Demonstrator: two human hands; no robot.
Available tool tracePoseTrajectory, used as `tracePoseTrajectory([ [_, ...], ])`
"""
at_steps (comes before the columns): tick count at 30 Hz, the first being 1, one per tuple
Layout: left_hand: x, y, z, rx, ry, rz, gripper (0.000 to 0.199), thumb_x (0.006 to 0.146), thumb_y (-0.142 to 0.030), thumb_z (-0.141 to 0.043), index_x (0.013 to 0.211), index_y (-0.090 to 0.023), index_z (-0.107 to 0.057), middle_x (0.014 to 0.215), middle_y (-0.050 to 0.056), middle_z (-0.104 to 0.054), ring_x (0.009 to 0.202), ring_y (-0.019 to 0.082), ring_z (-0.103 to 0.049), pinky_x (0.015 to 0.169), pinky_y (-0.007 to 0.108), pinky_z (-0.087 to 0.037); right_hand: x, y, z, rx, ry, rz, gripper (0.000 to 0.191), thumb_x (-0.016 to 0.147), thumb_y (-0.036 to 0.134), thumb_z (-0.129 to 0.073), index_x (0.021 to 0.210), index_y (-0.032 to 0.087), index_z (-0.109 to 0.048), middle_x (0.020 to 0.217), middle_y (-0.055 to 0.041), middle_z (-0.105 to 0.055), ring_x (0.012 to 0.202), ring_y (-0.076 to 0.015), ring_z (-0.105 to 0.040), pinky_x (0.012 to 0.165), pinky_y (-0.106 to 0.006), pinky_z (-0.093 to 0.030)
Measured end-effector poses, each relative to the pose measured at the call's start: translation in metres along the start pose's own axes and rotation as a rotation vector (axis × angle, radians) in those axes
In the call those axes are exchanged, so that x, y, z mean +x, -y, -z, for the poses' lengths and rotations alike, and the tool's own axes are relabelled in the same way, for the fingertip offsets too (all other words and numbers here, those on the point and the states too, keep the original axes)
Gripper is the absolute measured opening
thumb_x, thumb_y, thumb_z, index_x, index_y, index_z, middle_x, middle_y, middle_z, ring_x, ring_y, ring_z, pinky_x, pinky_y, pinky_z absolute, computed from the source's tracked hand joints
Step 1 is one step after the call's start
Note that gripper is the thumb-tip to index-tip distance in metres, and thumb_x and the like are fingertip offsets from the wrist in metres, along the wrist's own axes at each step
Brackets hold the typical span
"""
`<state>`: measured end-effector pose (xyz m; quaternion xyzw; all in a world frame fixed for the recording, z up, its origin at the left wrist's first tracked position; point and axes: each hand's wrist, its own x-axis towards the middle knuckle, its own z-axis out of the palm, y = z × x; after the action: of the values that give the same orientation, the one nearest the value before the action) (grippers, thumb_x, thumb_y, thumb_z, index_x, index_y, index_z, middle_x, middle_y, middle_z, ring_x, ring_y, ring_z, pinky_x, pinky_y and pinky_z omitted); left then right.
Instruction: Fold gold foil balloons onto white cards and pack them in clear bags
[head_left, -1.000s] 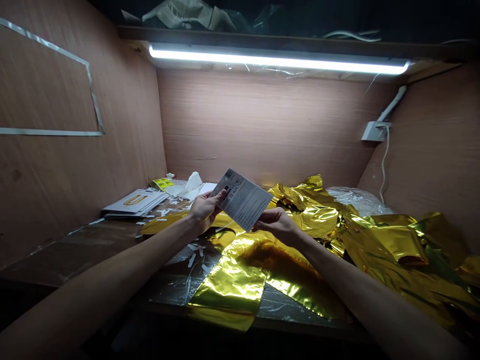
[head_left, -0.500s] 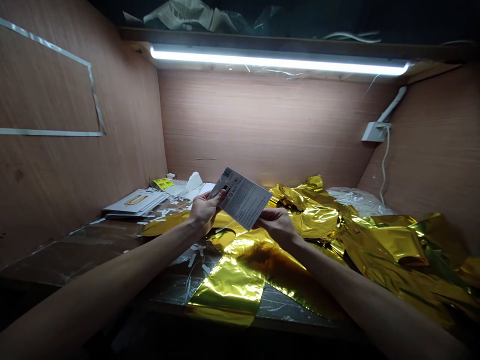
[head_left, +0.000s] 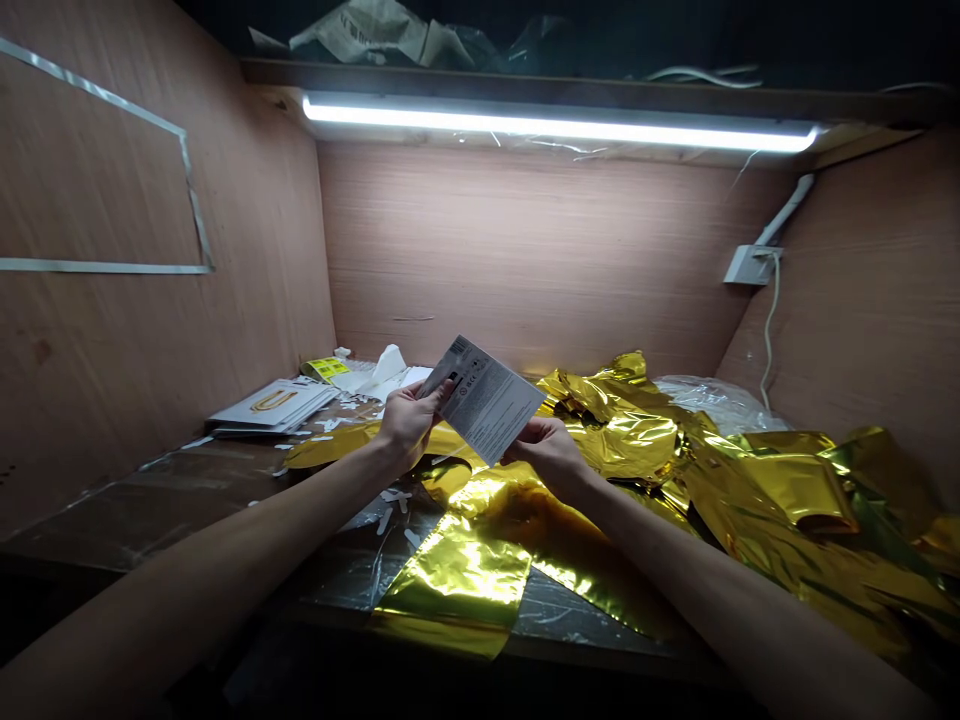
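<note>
We grip the printed card (head_left: pixel 486 400) by its edges, the left hand (head_left: pixel 409 425) fingers closed on one side, the right hand (head_left: pixel 549 450) fingers pinching the lower corner, above gold foil (head_left: pixel 454 585).

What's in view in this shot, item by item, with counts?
printed card: one, grey-white, held up between both hands
gold foil sheets: several, gold, spread across the bench
card stack: one, white, back left
yellow label: one, yellow, back left
clear plastic: one crumpled piece, clear, back right
light bar: one, white, under the shelf
socket box: one, white, right wall
left hand: one, bare, gripping the card
right hand: one, bare, gripping the card
</note>
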<state>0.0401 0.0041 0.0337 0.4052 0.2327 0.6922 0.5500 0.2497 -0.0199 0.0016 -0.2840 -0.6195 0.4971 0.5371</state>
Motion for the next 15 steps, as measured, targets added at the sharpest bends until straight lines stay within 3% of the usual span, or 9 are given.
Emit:
tracePoseTrajectory([
  [6,0.0030,0.0033,0.0038,-0.009,-0.061,-0.035,0.034,0.059,-0.023,-0.097,0.085,-0.009,-0.079,0.084,0.007,-0.079,0.073,0.015,-0.072,0.075,0.027,-0.061,0.0025,-0.0042,0.0048,0.066,-0.038,-0.064,0.042,0.059,0.048,-0.095,0.087,0.018,-0.083,0.081,-0.0089,-0.079,0.063,-0.0174,-0.072,0.069,-0.035,-0.063],
  [15,0.0042,0.0047,0.0045,-0.020,-0.135,0.006,0.023,0.070,-0.015,-0.091,0.088,-0.009,-0.078,0.086,0.007,-0.080,0.072,0.014,-0.073,0.072,0.026,-0.062,0.0022,-0.0057,0.0031,0.032,-0.016,0.038,0.039,0.060,0.039,-0.096,0.092,0.020,-0.084,0.088,-0.0083,-0.080,0.067,-0.0166,-0.071,0.072,-0.036,-0.062],
])
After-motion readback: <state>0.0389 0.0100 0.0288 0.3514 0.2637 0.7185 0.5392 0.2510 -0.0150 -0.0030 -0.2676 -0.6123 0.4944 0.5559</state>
